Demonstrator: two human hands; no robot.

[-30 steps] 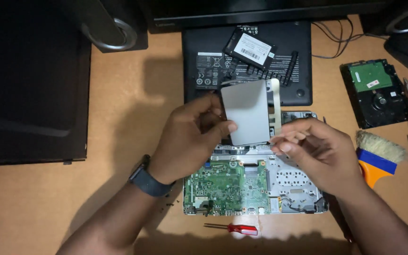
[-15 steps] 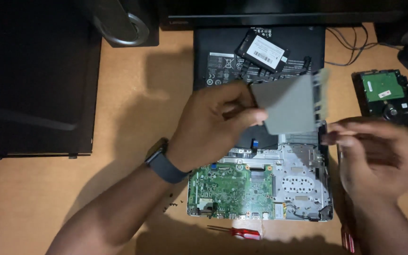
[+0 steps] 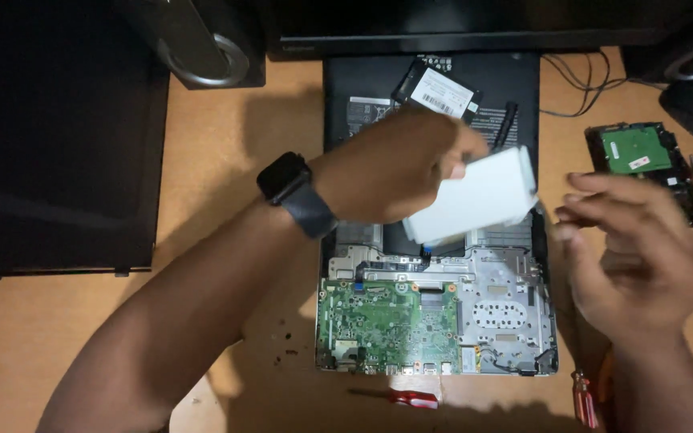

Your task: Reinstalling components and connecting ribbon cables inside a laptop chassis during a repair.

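Two hands hover over the opened laptop (image 3: 435, 321). Left hand (image 3: 395, 168) is clamped on a white panel (image 3: 475, 196), fingers curled over its near edge, the flat plate tilted and lifted clear above the chassis; it's blurred, so finer detail is lost. A dark watch (image 3: 286, 180) sits on that wrist. Right hand (image 3: 635, 248) floats just beside the panel's right end, fingers loosely spread and half-curled, gripping nothing that I can make out, apart from the plate.

Under the panel lies the bare laptop shell, its green board (image 3: 387, 325) at lower left and a grey metal frame (image 3: 499, 301) at lower right. Behind it, a black cover (image 3: 362, 96) lies flat on the wooden desk (image 3: 226, 136), with a black drive (image 3: 435, 92) bearing a white label resting on top, partly hidden by the left hand.

Off to the right, a hard disk (image 3: 635, 152) lies board side up, green showing, near the right hand's fingertips. A red screwdriver (image 3: 407, 397) lies on the desk just in front of the laptop. Small screws (image 3: 286, 345) dot the wood by the left forearm. A large black slab (image 3: 50, 136) fills the left side, and a monitor (image 3: 459, 28) edge and round speaker (image 3: 202, 48) line the back.
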